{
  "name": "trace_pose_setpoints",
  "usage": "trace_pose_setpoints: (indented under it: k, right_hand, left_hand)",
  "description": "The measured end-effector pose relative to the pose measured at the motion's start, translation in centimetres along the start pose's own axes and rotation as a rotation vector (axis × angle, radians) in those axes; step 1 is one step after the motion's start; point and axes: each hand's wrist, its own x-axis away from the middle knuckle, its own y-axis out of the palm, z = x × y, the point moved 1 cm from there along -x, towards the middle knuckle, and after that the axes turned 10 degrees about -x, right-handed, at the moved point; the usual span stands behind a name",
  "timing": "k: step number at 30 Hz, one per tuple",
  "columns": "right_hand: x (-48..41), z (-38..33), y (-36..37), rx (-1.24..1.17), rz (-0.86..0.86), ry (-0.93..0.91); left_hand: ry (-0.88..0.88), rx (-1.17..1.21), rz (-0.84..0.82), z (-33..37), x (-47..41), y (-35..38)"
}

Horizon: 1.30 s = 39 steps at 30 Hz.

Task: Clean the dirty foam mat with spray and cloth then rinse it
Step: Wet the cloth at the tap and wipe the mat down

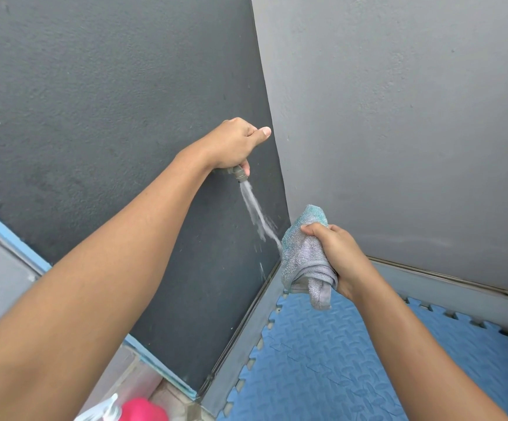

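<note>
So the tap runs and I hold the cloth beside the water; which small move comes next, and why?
Probably shift the cloth in the right hand slightly toward the dark wall, fully under the stream: water from the tap, gripped by the left hand, meets only the cloth's edge, and drops splash past it.

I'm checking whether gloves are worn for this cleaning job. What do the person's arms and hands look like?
The left forearm and right forearm are bare to the frame's edge; no sleeves show. The left hand and right hand wear no gloves, and no watch, bracelet or ring is visible. The left thumbnail is short and unpainted.
</note>
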Motion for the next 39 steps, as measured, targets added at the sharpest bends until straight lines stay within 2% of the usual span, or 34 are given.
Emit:
trace_pose_setpoints:
  k: [16,23,32,33,35,37,39]
  right_hand:
    - [0.0,0.5,-0.1,-0.001,-0.037,0.025]
    - [-0.2,0.2,-0.4,-0.012,-0.035,0.026]
    - [-0.8,0.9,-1.4,-0.016,-0.019,0.057]
    - [-1.0,1.1,-1.6,-0.023,-0.014,0.063]
    - [-1.5,1.7,-2.0,-0.031,0.011,0.069]
    - [-2.1,2.9,-2.6,-0.005,0.043,0.078]
    - [-2.7,4.5,-3.5,0.028,0.071,0.101]
  left_hand:
    - [0.006,-0.008,0.011,-0.2,-0.1,0.1]
    - [-0.084,0.096,-0.028,-0.2,-0.4,0.1]
    - [-0.371,0.102,0.076,-0.5,-2.6,1.1]
    - [-0.37,0.046,0.111,-0.4,-2.5,1.1]
    - [-0.303,-0.138,0.285,-0.4,-2.2,1.5]
    - [-0.164,-0.251,0.536,-0.1,-1.1,2.3]
    - [0.04,-0.256,0.797,1.0,0.9,3.9]
